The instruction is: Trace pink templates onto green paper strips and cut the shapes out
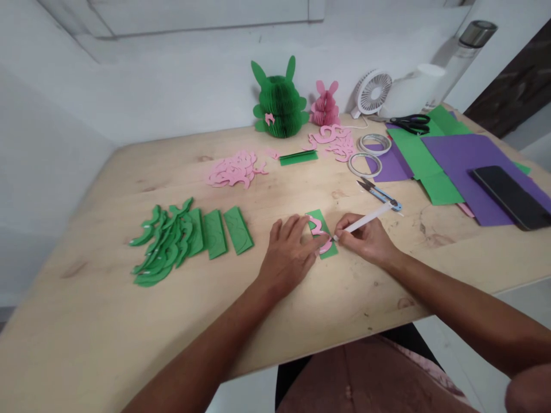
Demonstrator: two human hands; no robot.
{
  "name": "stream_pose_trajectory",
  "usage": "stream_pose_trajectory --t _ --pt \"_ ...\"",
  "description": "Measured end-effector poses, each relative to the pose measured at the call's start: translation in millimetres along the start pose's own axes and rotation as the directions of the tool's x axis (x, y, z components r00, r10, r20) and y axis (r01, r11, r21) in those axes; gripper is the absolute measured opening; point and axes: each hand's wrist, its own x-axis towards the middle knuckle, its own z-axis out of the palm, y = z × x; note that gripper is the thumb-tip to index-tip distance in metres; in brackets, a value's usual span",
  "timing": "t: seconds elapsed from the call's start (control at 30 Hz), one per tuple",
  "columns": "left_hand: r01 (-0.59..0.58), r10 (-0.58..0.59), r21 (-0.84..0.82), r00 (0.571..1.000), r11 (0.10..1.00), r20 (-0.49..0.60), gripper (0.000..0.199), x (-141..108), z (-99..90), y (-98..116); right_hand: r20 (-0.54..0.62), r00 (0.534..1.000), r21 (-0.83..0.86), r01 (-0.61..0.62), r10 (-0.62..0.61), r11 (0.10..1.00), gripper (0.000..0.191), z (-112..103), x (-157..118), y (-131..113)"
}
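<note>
A curvy pink paper cutout (316, 224) lies on a small green paper rectangle (329, 251) on the table. My left hand (287, 252) rests flat with its fingers spread, the fingertips pressing on the cutout and the left side of the green paper. My right hand (365, 238) pinches a white pen (368, 218), its tip down at the right edge of the pink cutout. To the left are folded green rectangles (238, 230) with curved lines drawn on them, next to a pile of curved green cutouts (166, 246).
Behind my hands are pink cutouts (236, 170), a green paper rabbit (282, 106), a pink one (326, 106), and tape rolls (365, 165). At the right are snips (379, 193), scissors (411, 123), purple paper (469, 172), a phone (510, 195) and a fan (373, 93).
</note>
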Motion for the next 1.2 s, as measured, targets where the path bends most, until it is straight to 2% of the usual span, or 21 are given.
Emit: stream_pose_trajectory --t 0.1,0.3,1.2 --pt "0.001 -0.001 -0.007 1.000 1.000 0.005 0.034 0.1 -1.0 0.4 -0.013 1.000 -0.030 -0.006 0.006 1.000 0.007 -0.1 1.0 3.3" --pt "-0.008 0.008 0.000 1.000 1.000 -0.022 0.036 0.1 0.3 -0.2 0.044 0.998 -0.041 0.045 -0.043 0.998 0.007 -0.3 0.4 7.1" --pt "-0.015 0.016 0.011 1.000 1.000 -0.009 0.036 -0.2 -1.6 0.2 0.034 0.999 -0.046 0.019 -0.017 0.999 0.005 -1.3 1.6 5.7"
